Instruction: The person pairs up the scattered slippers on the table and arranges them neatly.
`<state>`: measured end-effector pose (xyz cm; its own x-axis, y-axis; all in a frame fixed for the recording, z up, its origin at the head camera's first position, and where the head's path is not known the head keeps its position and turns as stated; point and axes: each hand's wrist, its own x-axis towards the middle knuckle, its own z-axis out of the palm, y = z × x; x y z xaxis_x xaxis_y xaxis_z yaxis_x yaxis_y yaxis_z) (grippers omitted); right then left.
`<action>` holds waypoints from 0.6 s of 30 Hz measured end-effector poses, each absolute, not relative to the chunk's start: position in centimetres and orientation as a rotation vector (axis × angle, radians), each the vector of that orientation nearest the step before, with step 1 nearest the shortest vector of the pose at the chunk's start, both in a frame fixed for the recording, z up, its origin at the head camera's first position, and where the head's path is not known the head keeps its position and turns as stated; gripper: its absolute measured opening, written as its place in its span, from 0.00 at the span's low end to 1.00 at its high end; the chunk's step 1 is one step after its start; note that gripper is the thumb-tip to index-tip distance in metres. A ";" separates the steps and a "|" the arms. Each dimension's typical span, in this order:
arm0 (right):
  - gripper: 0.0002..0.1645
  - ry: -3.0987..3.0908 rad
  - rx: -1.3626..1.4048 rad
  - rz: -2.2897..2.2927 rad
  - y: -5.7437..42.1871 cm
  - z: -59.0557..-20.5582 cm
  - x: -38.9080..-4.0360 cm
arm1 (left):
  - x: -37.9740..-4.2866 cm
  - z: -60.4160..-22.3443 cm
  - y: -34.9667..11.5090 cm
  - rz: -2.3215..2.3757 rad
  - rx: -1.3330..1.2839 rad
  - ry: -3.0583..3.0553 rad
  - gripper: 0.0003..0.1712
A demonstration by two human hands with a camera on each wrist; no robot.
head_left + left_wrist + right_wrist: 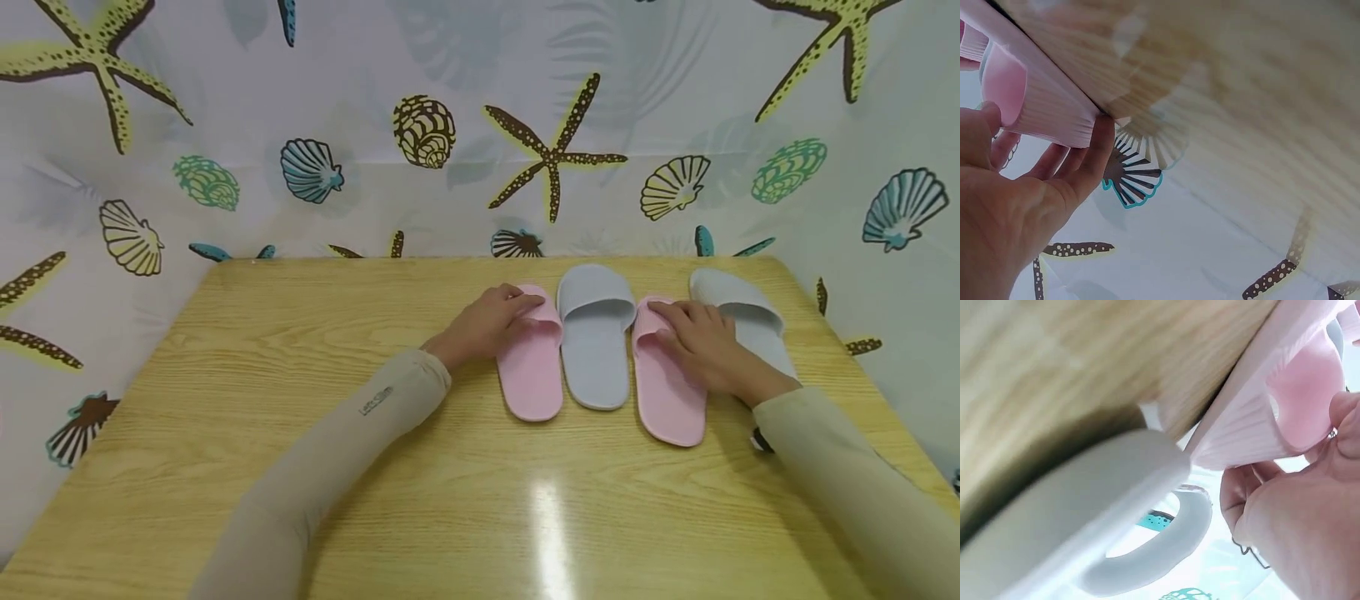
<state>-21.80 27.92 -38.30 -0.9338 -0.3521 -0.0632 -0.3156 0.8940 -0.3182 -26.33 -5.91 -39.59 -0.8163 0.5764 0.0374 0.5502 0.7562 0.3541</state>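
Four slippers stand in a row, toes toward the back, pink alternating with pale grey-white. My left hand (pixel 486 325) grips the toe band of the left pink slipper (pixel 531 387). In the left wrist view its thumb is at the band's opening and its fingers lie along the band's outer side. The toe band of the other pink slipper (pixel 667 408) is held by my right hand (pixel 705 343), thumb at the opening in the right wrist view. Between the pink ones lies a white slipper (pixel 596 358). Another white slipper (pixel 726 288) is at the far right, partly hidden by my right hand and forearm.
All the slippers rest on a wood-grain table (pixel 315 325), toward its back right. A white cloth (pixel 465 200) printed with shells and starfish hangs behind the table and along its sides. Part of a small dark object (pixel 761 440) shows beside my right sleeve.
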 end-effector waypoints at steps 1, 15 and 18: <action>0.32 2.936 -0.527 -0.473 28.0 -38.3 -21.7 | -26.2 -39.5 -6.0 0.551 0.930 2.866 0.25; 0.33 2.904 -0.731 -0.521 29.8 -38.2 -19.7 | -23.9 -39.4 -7.0 0.543 0.965 2.791 0.27; 0.32 2.918 -0.752 -0.530 29.9 -38.3 -19.0 | -23.2 -39.4 -7.2 0.548 0.992 2.786 0.27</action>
<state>-19.00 29.85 -38.31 -0.8761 -0.4821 0.0066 -0.4536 0.8195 -0.3503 -23.21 -7.24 -39.37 -0.7743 0.6328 -0.0045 0.5840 0.7173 0.3801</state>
